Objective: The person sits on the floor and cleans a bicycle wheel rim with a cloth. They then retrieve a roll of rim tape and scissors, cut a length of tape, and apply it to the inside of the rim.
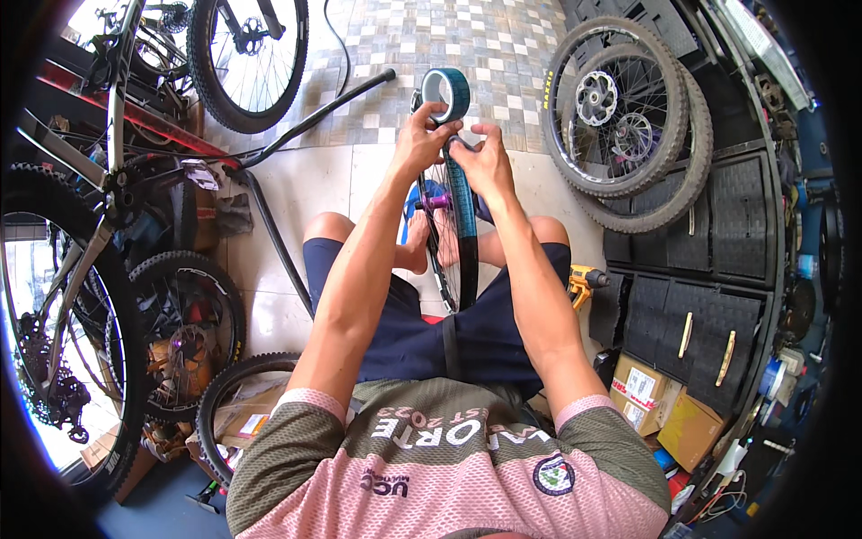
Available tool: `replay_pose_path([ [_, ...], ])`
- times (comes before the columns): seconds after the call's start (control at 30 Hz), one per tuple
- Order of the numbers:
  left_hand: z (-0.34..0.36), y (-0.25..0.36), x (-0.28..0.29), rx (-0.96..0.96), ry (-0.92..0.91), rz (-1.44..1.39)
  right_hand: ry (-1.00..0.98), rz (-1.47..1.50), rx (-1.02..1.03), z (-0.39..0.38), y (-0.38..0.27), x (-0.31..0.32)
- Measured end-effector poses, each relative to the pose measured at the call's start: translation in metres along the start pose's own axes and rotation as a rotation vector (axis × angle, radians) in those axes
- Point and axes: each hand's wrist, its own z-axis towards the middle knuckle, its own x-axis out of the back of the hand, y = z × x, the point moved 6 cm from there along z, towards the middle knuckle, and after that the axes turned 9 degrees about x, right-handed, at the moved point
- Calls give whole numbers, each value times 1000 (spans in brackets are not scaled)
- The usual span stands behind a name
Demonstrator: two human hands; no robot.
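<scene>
Upright between my legs stands a bicycle wheel rim (468,274) with spokes and a purple hub (435,203). Teal tape (461,202) lies along the upper stretch of the rim's outer face; the lower stretch shows black. A roll of teal tape (459,95) sits above the top of the rim. My left hand (421,139) is closed on the lower edge of the roll. Beside it, my right hand (487,164) has its thumb pressed against the tape at the rim's top, with the index finger raised. The finger contact there is partly hidden.
Bicycles and wheels crowd the left, with a black hose (274,216) on the floor. Two wheels (620,117) lean at the upper right against black cabinets (736,202). A yellow power drill (585,280) is beside my right knee, near cardboard boxes (639,391).
</scene>
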Motion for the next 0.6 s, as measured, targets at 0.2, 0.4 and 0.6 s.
replay_pose_path([
  [0.2, 2, -2, 15, -13, 53, 31, -70, 220, -61, -107, 20, 11],
  [0.4, 2, 1, 8, -24, 44, 29, -64, 313, -98, -130, 34, 17],
  [0.6, 3, 11, -10, -28, -24, 42, 28, 166, -15, -6, 35, 0],
])
